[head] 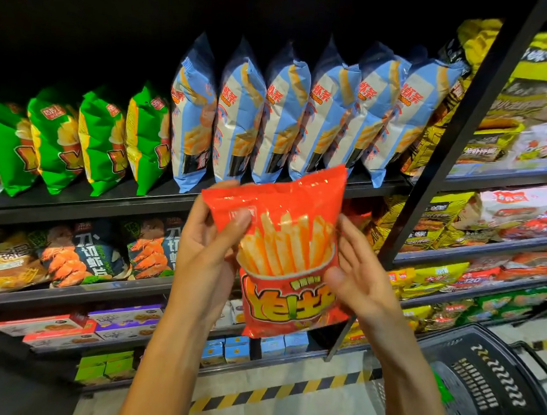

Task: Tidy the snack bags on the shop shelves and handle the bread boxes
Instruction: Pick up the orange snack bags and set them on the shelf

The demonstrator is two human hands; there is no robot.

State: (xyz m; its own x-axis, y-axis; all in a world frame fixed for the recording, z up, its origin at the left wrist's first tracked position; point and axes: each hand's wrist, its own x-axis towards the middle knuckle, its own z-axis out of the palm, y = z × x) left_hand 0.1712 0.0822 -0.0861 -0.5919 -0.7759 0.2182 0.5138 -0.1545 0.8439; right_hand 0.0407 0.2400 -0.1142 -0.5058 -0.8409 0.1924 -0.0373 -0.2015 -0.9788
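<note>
- Item in hand: red fries snack bag (282,250), held upright and face-out in front of the shelving, level with the gap between the top shelf (102,200) and the shelf below.
- Left hand (210,245): grips the bag's upper left edge, thumb across the front near the top corner, fingers behind and mostly hidden.
- Right hand (355,272): grips the right edge lower down, thumb pressed on the front by the printed carton, fingers spread loosely behind the bag.
- Both forearms raised from below, converging on the bag, wrists bent slightly inward.
- Shelf stock above: row of green snack bags (84,140) standing on edge at left; row of blue prawn-stick bags (286,113) beside them, leaning rightward.
- No matching red row plainly visible; some red packaging partly hidden behind the bag on the lower shelf, cannot tell whether the same product.
- Likely step: placing or facing up the red bag.
- Handling advice: hold by the side seams, not the puffed centre, to spare the contents; keep the printed front outward and upright; set bottom edge down first, then slide back flush with neighbours.
- Risk: brushing the leaning blue row and tipping it further.
- Also present: black shopping basket (493,385) on the floor at right; biscuit boxes (69,325) on a low shelf.
</note>
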